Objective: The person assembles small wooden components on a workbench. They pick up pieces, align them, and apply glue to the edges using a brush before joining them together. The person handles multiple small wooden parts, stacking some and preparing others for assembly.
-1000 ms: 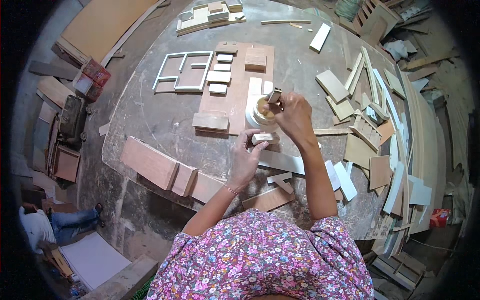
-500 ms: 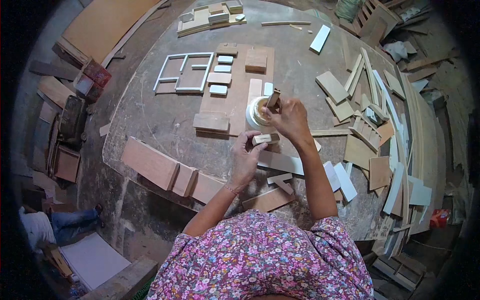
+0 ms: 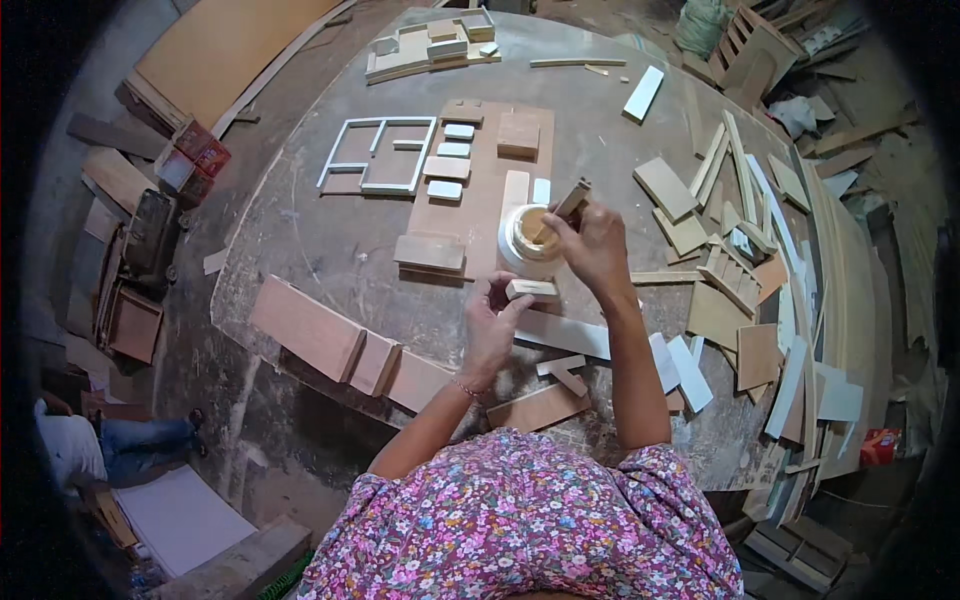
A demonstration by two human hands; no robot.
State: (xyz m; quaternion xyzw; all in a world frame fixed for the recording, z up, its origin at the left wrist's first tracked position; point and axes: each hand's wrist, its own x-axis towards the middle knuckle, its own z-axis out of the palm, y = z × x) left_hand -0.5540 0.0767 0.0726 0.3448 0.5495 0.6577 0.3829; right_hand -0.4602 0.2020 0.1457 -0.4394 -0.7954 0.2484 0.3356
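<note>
My left hand (image 3: 488,328) is closed round a small pale wooden block (image 3: 532,289) just in front of a white round jar (image 3: 514,258). The jar is open at the top, and a yellowish inside shows. My right hand (image 3: 598,248) grips a flat wooden stick (image 3: 574,198) that leans over the jar's mouth. The stick's lower end reaches into the jar; what it touches there is hard to see. Beneath and behind the jar lies a brown board (image 3: 482,205) with several small white-topped blocks (image 3: 456,150) on it.
A white-edged frame (image 3: 375,188) lies at the far left. Long reddish wooden pieces (image 3: 306,325) line the near left edge of the table (image 3: 300,230). On the right are heaped several boards and strips (image 3: 715,305). Another person's jeans-clad leg (image 3: 147,445) shows at lower left.
My right hand has shifted slightly right and down, and the stick leans more, showing more of the jar's mouth. The left hand still holds the block. The whole view has shifted slightly.
</note>
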